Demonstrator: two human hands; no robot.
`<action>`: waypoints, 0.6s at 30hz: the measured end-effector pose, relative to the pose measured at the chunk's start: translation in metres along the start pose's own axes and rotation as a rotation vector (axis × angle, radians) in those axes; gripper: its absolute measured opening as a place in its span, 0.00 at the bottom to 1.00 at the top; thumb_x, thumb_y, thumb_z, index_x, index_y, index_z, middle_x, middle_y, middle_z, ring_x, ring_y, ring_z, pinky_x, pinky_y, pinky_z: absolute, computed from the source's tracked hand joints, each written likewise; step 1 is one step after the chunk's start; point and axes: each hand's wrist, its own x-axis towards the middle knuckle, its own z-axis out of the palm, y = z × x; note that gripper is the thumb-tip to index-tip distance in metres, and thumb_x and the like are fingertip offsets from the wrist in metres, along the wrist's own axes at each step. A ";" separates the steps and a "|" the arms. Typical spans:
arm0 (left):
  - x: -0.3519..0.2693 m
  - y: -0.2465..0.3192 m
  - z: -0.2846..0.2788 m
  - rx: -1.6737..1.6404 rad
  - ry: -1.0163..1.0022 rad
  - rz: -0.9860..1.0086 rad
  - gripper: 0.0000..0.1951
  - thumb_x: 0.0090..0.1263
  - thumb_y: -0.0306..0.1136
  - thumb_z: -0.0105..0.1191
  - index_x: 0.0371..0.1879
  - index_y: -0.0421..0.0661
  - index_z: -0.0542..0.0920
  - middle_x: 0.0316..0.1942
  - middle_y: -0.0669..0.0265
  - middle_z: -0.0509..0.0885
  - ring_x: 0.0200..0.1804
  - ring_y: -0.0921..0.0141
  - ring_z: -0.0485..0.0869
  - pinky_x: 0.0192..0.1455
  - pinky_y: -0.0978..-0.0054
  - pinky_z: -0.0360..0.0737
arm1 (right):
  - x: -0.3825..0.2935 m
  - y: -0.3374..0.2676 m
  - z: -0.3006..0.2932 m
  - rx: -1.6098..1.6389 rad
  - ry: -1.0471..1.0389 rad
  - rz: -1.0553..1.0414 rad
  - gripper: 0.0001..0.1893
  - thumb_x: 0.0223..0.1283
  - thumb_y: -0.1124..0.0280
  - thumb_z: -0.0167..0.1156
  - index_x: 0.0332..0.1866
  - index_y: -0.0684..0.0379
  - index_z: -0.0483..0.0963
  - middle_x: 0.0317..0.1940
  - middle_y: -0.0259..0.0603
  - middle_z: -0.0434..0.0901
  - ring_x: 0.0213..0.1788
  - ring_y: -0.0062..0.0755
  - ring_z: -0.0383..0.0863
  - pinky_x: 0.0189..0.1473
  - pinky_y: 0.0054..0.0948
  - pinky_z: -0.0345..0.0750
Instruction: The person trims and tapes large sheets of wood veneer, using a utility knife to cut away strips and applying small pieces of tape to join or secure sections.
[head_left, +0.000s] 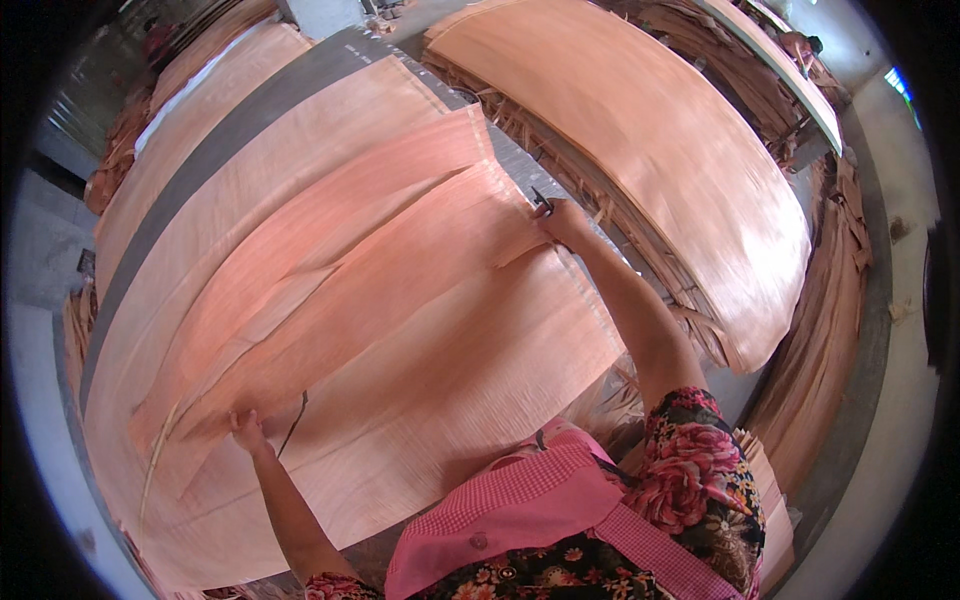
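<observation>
Before me lies a wide stack of thin wood veneer sheets (450, 375). A redder veneer sheet (405, 240), with a long lengthwise fold or overlap, rests on top. My right hand (562, 223) is at the stack's right end, closed around a small black hand tool (540, 201) whose exact kind is unclear. It also touches the sheet's end there. Towards the left, my left hand (247, 431) is at the near edge of the reddish sheet, fingertips against it. Whether it pinches the edge cannot be made out.
A pale thin strip (156, 461) and a dark thin strip (292, 426) lie near my left hand. Beyond a gap with veneer scraps (570, 165) stands another veneer stack (637, 127). A dark grey band (217, 150) runs along the far side. Another person (799, 49) bends at the upper right.
</observation>
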 end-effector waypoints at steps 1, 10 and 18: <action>0.003 -0.005 -0.003 -0.010 -0.011 0.013 0.30 0.52 0.23 0.56 0.58 0.41 0.65 0.34 0.63 0.76 0.27 0.73 0.73 0.23 0.78 0.70 | -0.001 -0.002 0.000 -0.019 0.004 -0.005 0.07 0.42 0.69 0.61 0.29 0.55 0.77 0.15 0.39 0.74 0.15 0.25 0.72 0.19 0.27 0.69; 0.023 -0.035 -0.005 0.128 -0.077 0.039 0.31 0.48 0.27 0.57 0.55 0.32 0.66 0.46 0.51 0.76 0.42 0.63 0.78 0.40 0.71 0.76 | 0.000 -0.003 -0.001 -0.237 0.061 0.025 0.14 0.44 0.55 0.61 0.32 0.53 0.76 0.30 0.45 0.80 0.36 0.43 0.80 0.38 0.36 0.75; 0.065 -0.070 -0.025 0.123 -0.030 0.555 0.26 0.49 0.32 0.56 0.49 0.35 0.72 0.43 0.53 0.78 0.44 0.60 0.77 0.47 0.69 0.74 | 0.002 -0.009 0.014 -0.305 0.191 -0.061 0.10 0.37 0.63 0.63 0.28 0.54 0.77 0.26 0.45 0.79 0.32 0.42 0.79 0.36 0.36 0.74</action>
